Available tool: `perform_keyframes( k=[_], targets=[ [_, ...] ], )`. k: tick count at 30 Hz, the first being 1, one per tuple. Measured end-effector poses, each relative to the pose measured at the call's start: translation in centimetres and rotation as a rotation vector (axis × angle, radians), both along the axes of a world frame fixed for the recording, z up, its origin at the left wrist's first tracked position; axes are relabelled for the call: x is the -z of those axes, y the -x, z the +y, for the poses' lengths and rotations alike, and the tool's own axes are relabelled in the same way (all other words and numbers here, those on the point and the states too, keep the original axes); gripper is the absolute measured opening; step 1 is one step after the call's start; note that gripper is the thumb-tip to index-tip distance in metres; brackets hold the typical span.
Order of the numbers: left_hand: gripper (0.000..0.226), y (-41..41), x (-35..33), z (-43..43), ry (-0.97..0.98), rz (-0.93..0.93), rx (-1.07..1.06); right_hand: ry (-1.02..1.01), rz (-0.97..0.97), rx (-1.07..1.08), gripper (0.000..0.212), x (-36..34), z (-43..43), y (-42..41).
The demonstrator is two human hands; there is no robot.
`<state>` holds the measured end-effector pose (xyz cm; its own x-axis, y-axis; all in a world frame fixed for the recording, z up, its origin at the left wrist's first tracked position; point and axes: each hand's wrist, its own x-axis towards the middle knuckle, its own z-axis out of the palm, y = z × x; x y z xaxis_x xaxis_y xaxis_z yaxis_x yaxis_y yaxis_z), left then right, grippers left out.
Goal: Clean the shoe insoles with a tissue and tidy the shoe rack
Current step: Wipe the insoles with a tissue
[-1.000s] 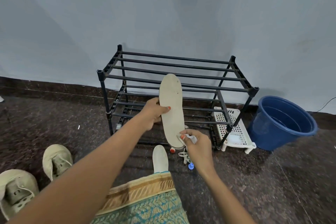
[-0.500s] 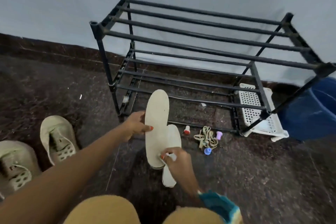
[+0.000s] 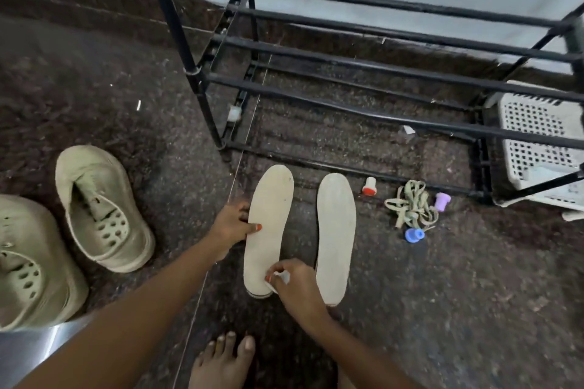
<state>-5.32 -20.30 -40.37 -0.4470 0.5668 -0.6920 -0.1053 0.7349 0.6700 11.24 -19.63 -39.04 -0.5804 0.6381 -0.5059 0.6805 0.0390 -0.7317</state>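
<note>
Two beige insoles lie side by side on the dark floor in front of the black shoe rack [image 3: 347, 79]. My left hand [image 3: 230, 227] grips the left insole [image 3: 268, 224] at its left edge, thumb on top. My right hand [image 3: 297, 287] pinches a small white tissue [image 3: 281, 278] against that insole's heel end. The right insole [image 3: 336, 237] lies flat beside it, untouched.
Two beige shoes [image 3: 101, 208] sit on the floor at left. A tangle of laces [image 3: 410, 205] and small red [image 3: 369, 186], purple [image 3: 442, 200] and blue [image 3: 414, 234] caps lie right of the insoles. A white perforated basket [image 3: 537, 142] stands by the rack's right end. My bare foot [image 3: 221, 360] is below.
The insole I held up in front of the rack has come down to the floor beside the other one. The view has tilted down and closer. Both hands keep their hold.
</note>
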Motion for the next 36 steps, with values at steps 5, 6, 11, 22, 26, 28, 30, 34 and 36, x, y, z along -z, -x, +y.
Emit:
perform_keyframes(
  k=[5, 6, 11, 22, 26, 28, 30, 34, 36],
  targets=[
    [0.038, -0.1, 0.9, -0.3, 0.023, 0.099, -0.001, 0.029, -0.009, 0.018, 0.016, 1.4, -0.6, 0.6],
    [0.037, -0.3, 0.8, -0.2, 0.025, 0.152, 0.002, 0.029, -0.004, 0.025, 0.016, 1.5, -0.6, 0.7],
    [0.034, -1.0, 1.2, -0.2, 0.082, 0.359, 0.107, 0.026, 0.024, 0.039, 0.017, 1.3, -0.5, 0.6],
    [0.048, -2.4, -0.5, -0.2, 0.207, 0.595, 0.296, 0.057, 0.089, 0.104, 0.017, -1.4, 1.6, -0.6],
    [0.045, -2.9, -1.7, 0.7, 0.114, 0.58, 0.351, 0.031, 0.09, 0.183, 0.014, -2.7, 3.7, -0.7],
    [0.042, -3.4, -2.5, 1.5, 0.086, 0.543, 0.361, 0.024, 0.089, 0.219, 0.013, -3.3, 4.9, -0.7],
    [0.038, -4.0, -3.1, 2.5, 0.074, 0.515, 0.371, 0.018, 0.094, 0.248, 0.013, -3.7, 6.2, -0.7],
    [0.031, -5.3, -3.3, 4.6, 0.071, 0.466, 0.395, 0.001, 0.118, 0.327, 0.012, -3.8, 8.0, -1.2],
    [0.026, -5.9, -3.1, 5.5, 0.063, 0.431, 0.376, 0.0, 0.118, 0.368, 0.012, -3.4, 8.7, -1.6]
  ],
)
